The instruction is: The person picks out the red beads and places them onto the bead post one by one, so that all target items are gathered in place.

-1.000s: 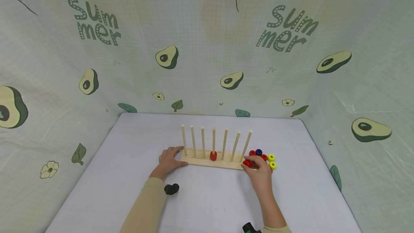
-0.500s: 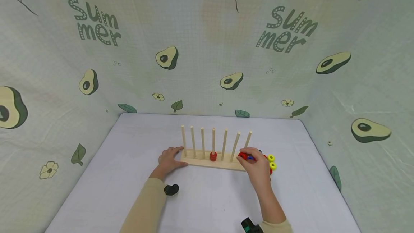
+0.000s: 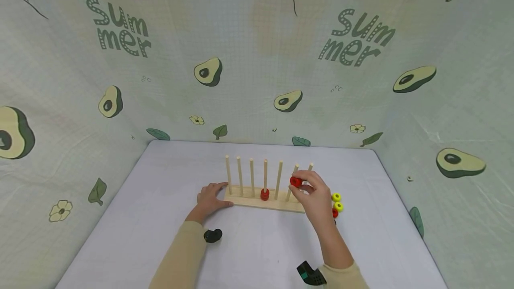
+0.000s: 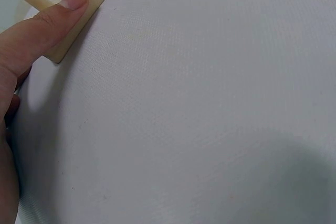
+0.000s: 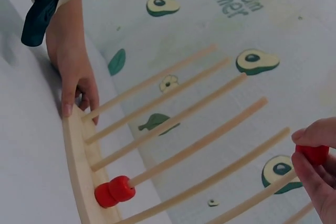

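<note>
A wooden peg rack [image 3: 245, 199] with a row of upright pegs stands on the table. My left hand [image 3: 209, 197] grips its left end, the thumb [image 4: 58, 17] lying on the base and the fingers behind it. Two red beads [image 5: 114, 191] are stacked at the foot of the middle peg. Between thumb and fingers, my right hand [image 3: 315, 197] pinches another red bead [image 3: 296, 182], raised near the tops of the right-hand pegs. That hand hides the rack's right end. In the right wrist view the held bead [image 5: 313, 153] is apart from the closest peg tip.
Yellow beads [image 3: 337, 202] and a red bead [image 3: 335, 212] lie on the table [image 3: 257, 249] right of the rack, partly behind my right hand. A printed cloth [image 3: 249, 35] hangs around the back and sides.
My right hand has lifted the red bead up and to the left, from beside the rack's right end to near the peg tops. My left hand has stayed put.
</note>
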Available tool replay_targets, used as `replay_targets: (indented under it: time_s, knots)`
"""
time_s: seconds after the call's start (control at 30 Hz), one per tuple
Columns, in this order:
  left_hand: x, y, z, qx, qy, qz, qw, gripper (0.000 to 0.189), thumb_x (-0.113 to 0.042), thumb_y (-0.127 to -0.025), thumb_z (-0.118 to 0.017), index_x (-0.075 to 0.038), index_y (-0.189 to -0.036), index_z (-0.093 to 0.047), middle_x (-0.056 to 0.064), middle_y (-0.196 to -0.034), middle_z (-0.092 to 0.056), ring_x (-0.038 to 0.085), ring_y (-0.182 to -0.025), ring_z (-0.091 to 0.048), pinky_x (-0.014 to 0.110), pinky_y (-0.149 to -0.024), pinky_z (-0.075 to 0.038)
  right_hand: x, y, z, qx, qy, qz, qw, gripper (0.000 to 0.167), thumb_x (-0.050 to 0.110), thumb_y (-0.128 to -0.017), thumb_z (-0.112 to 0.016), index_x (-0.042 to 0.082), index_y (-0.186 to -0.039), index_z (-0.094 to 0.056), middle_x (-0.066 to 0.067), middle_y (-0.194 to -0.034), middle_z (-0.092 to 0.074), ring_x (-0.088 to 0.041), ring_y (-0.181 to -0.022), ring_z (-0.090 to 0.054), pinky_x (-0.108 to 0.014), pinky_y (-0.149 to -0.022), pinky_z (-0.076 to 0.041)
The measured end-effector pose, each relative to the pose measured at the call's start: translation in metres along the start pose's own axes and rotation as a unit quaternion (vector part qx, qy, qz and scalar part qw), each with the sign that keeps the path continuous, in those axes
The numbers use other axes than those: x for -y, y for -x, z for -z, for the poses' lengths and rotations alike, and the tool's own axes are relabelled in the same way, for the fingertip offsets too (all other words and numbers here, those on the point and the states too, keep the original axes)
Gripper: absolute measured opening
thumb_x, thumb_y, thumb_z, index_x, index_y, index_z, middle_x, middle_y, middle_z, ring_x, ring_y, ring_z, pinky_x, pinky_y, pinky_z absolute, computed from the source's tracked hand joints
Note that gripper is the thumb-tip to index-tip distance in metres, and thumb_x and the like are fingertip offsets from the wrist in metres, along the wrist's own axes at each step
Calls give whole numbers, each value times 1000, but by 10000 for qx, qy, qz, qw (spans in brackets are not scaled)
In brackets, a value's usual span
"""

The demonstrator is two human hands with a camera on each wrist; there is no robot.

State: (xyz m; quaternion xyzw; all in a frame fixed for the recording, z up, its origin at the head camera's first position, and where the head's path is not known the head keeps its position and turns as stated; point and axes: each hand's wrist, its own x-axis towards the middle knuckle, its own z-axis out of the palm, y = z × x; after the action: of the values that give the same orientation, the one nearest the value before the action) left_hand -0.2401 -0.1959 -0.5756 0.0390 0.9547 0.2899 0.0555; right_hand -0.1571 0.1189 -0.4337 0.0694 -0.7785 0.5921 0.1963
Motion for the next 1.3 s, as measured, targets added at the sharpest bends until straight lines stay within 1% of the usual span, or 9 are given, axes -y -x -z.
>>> replay_targets:
  time_s: [0.13,0.2,0.3,0.4,0.6,0.7,0.9,1.17,1.3]
  knots:
    - [0,0,0,-4,12,17,10000,81,-47,-73,-83,-21,-142,-51,13,-134,-49,36,-119,-42,51,-88,-34,10,-3,-2,52,39,-175,9998,34,-8,-78,-77,3,-110,-71,-7,-116,-62,-19,-103,-60,-19,-82,-50]
    - [1,0,0,-13,31,14,10000,81,-47,-72,-84,-21,-142,-51,13,-134,-49,36,-119,-41,51,-88,-33,19,-4,-3,46,17,-160,9999,36,-12,-78,-75,0,-111,-69,-10,-117,-62,-22,-104,-60,-21,-82,-50]
    - [2,0,-1,-28,45,-10,10000,81,-47,-72,-84,-21,-141,-51,13,-134,-49,37,-120,-41,52,-88,-33,32,-4,-4,4,32,63,10000,37,-16,-77,-73,-5,-112,-67,-15,-115,-63,-25,-102,-61,-24,-83,-51]
    - [3,0,-1,-25,53,-20,10000,81,-48,-72,-84,-21,-141,-51,13,-134,-49,37,-121,-41,51,-88,-33,43,-4,-5,-60,22,440,9990,36,-19,-78,-70,-8,-112,-66,-19,-113,-63,-26,-98,-61,-25,-83,-52]
    - [3,-1,0,-26,71,-2,10000,81,-47,-72,-84,-21,-142,-51,14,-136,-49,37,-121,-41,52,-90,-34,44,-9,-8,-165,-98,1231,9922,33,-23,-78,-65,-10,-109,-64,-21,-114,-64,-29,-100,-61,-22,-86,-49]
    - [2,-1,0,-26,72,27,10000,81,-47,-72,-84,-21,-142,-51,14,-136,-48,37,-122,-41,52,-91,-34,42,-12,-10,-165,-207,1452,9890,31,-24,-78,-64,-11,-106,-64,-24,-115,-61,-25,-103,-60,-22,-87,-49]
    - [2,-1,1,-30,55,-5,10000,81,-47,-72,-84,-21,-141,-51,14,-136,-48,38,-121,-41,52,-90,-34,40,-18,-16,-87,-414,1559,9869,30,-25,-77,-64,-14,-105,-63,-26,-112,-54,-16,-104,-56,-22,-88,-48]
    - [1,0,1,-50,35,-22,10000,81,-48,-72,-84,-22,-141,-52,14,-137,-49,38,-121,-42,51,-89,-34,40,-22,-23,-29,-353,1727,9843,30,-23,-78,-65,-14,-107,-63,-24,-111,-56,-23,-104,-56,-21,-91,-46]
    - [2,-1,0,-49,43,-25,10000,82,-48,-71,-84,-22,-141,-52,14,-137,-49,38,-121,-42,51,-88,-35,39,-23,-26,-75,-228,1770,9839,30,-21,-78,-66,-11,-107,-64,-22,-110,-59,-23,-103,-56,-20,-91,-46]
